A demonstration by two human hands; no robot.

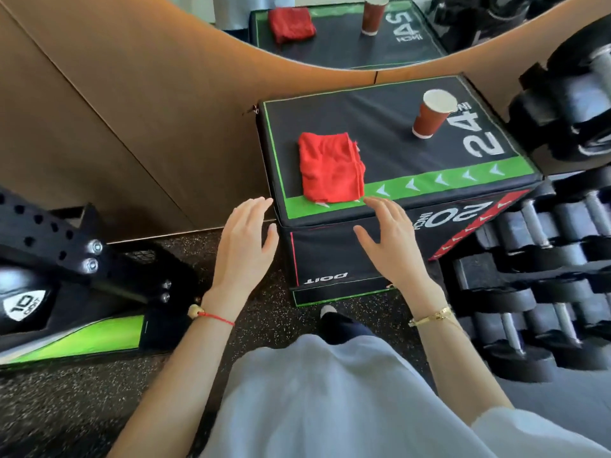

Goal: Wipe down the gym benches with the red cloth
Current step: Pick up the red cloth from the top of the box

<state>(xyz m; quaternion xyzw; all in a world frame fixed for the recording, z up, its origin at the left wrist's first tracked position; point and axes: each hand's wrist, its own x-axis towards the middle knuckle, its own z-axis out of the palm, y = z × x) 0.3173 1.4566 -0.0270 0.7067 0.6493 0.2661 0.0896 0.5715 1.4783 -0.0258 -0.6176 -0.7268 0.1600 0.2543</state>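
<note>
The folded red cloth (331,168) lies on the black plyo box (380,127) at the frame's centre, near its green front edge. Below it, the left hand (244,246) and right hand (391,241) are both spread open, holding nothing. A red paper cup (433,115) stands upper right on the box.

The bench (66,292) at the lower left is cut off by the left edge and blurred. The dumbbells (545,276) at the right are cropped by the right edge. The plyo box (380,127) base is partly hidden by the right hand (390,239). The mirror (330,28) is cut by the top edge.
</note>
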